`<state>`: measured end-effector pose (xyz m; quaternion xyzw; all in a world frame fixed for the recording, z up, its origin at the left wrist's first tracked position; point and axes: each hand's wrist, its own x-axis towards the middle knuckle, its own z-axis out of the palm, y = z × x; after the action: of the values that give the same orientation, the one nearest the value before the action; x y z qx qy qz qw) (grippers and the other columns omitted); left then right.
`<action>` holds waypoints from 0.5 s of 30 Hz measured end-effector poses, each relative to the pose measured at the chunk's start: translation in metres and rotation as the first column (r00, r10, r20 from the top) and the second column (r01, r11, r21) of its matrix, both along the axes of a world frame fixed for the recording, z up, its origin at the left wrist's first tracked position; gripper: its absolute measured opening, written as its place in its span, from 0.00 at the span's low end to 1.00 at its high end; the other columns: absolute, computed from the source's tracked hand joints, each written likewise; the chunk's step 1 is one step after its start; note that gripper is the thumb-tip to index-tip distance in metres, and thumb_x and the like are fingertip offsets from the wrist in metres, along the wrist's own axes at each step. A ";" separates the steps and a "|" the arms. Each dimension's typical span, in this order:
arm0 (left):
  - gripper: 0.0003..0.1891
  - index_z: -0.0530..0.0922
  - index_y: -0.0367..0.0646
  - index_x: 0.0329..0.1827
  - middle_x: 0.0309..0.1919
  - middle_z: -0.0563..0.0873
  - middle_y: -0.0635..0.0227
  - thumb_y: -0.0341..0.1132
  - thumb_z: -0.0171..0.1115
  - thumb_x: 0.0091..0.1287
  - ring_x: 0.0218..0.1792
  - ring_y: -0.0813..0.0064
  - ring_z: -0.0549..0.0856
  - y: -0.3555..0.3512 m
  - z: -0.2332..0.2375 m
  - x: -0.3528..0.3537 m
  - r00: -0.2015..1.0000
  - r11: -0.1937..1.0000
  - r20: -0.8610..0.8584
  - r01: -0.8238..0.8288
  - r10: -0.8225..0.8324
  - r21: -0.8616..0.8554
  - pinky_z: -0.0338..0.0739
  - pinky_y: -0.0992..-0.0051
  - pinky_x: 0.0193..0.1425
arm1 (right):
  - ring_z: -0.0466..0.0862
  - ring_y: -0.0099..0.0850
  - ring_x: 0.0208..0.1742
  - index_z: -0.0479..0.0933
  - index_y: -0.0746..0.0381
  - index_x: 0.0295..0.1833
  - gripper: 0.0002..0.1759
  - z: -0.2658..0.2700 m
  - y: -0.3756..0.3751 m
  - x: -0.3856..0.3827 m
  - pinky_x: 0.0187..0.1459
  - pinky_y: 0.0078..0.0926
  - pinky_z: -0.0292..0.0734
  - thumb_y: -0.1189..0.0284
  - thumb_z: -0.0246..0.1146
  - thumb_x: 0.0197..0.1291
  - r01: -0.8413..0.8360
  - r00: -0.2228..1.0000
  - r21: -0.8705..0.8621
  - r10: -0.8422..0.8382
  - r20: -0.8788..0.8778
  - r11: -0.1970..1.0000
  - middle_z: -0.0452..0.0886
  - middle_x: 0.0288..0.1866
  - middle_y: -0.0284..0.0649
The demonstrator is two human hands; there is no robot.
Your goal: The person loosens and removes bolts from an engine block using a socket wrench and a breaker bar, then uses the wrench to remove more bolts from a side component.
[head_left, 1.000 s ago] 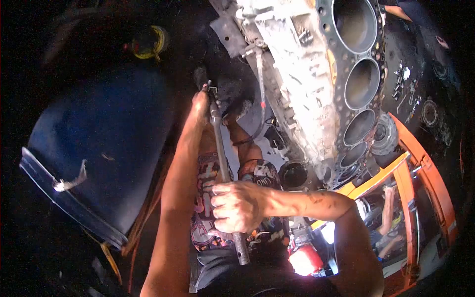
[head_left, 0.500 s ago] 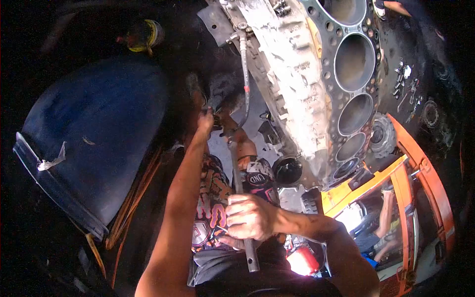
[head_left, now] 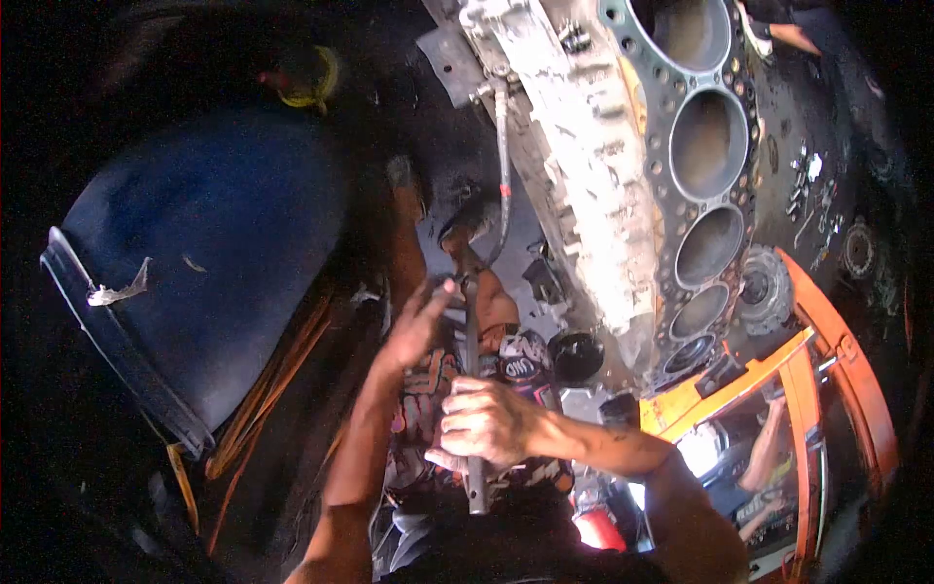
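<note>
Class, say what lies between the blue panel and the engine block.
In the head view, the person's legs, left hand and the metal bar in their right hand lie between the blue panel and the engine block.

plain grey bar (head_left: 474,336) in the fingers (head_left: 467,422) of the right hand (head_left: 501,424), loud black, pink, orange and white print on the shorts (head_left: 418,409) just past them, deep blue panel (head_left: 214,263) off to their left, orange frame (head_left: 800,399) to their right
</note>
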<state>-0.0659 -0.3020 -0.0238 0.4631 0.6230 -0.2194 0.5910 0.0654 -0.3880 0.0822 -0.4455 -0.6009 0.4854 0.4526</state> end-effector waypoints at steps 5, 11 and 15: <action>0.31 0.67 0.38 0.67 0.50 0.82 0.55 0.50 0.59 0.69 0.48 0.62 0.80 -0.014 -0.008 0.013 0.953 0.962 0.231 -0.140 0.194 -0.233 0.73 0.68 0.54 | 0.74 0.29 0.28 0.72 0.55 0.18 0.16 0.005 0.000 -0.008 0.37 0.31 0.68 0.66 0.69 0.52 -0.052 0.999 0.013 0.052 0.013 0.999 0.71 0.19 0.29; 0.28 0.58 0.49 0.74 0.28 0.73 0.71 0.28 0.48 0.69 0.19 0.80 0.68 -0.019 0.012 0.047 0.491 0.475 0.092 -0.754 0.867 -0.454 0.65 0.78 0.18 | 0.76 0.36 0.48 0.77 0.55 0.26 0.16 0.018 -0.002 -0.005 0.61 0.50 0.65 0.55 0.67 0.53 -0.068 0.962 -0.148 0.104 0.253 0.987 0.76 0.37 0.35; 0.28 0.58 0.57 0.74 0.27 0.70 0.71 0.32 0.49 0.70 0.16 0.81 0.65 0.010 0.012 0.049 0.290 0.353 0.213 -0.854 0.933 -0.382 0.59 0.80 0.14 | 0.77 0.34 0.47 0.72 0.56 0.19 0.21 0.013 -0.007 -0.009 0.59 0.48 0.70 0.56 0.73 0.49 0.149 0.969 -0.141 -0.116 0.218 0.979 0.75 0.32 0.32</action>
<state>-0.0165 -0.2924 -0.0120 0.0069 0.6153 0.1893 0.7652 0.0562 -0.3952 0.0955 -0.5675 -0.5737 0.4502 0.3822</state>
